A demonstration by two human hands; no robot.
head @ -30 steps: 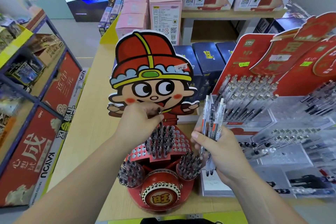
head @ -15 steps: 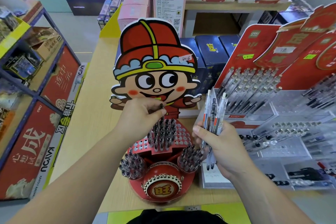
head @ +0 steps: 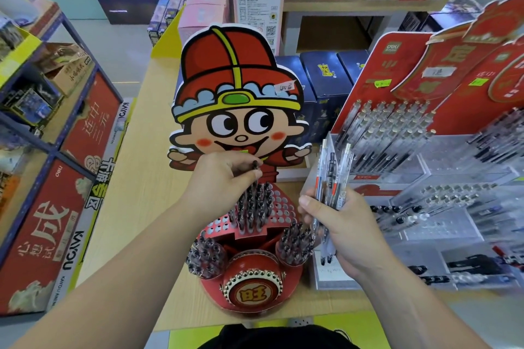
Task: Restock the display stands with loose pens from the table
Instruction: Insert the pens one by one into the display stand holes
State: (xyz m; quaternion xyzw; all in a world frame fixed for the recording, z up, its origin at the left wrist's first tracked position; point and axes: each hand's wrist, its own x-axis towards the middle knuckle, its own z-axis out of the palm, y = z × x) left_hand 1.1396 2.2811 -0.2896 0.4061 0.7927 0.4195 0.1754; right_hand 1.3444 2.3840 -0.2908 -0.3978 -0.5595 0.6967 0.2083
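Little is changing against a second ago: both hands are keeping their places over the stand, only the view drifting slightly. Nearest, red display stand (head: 252, 293) is sitting at the table (head: 133, 193) edge, front clusters of stocked pens (head: 295, 242) crowding its cups. Above it, left hand (head: 221, 181) is pinching the top end of one dark pen (head: 255, 164) over the perforated rear tier (head: 280, 208), its tip seemingly entering a hole among pens already standing there; full seating cannot be told. Just beside the stand, right hand (head: 344, 224) is gripping a bundle of clear loose pens (head: 330, 176), held upright. Step in hand, by judgement: slotting a single pen. Next move is calling for release, then drawing another from the bundle and aiming it at a vacant hole. Behind, cartoon cutout (head: 238, 110) is rising; clear acrylic racks (head: 442, 178) are standing farther right, also carrying pens.
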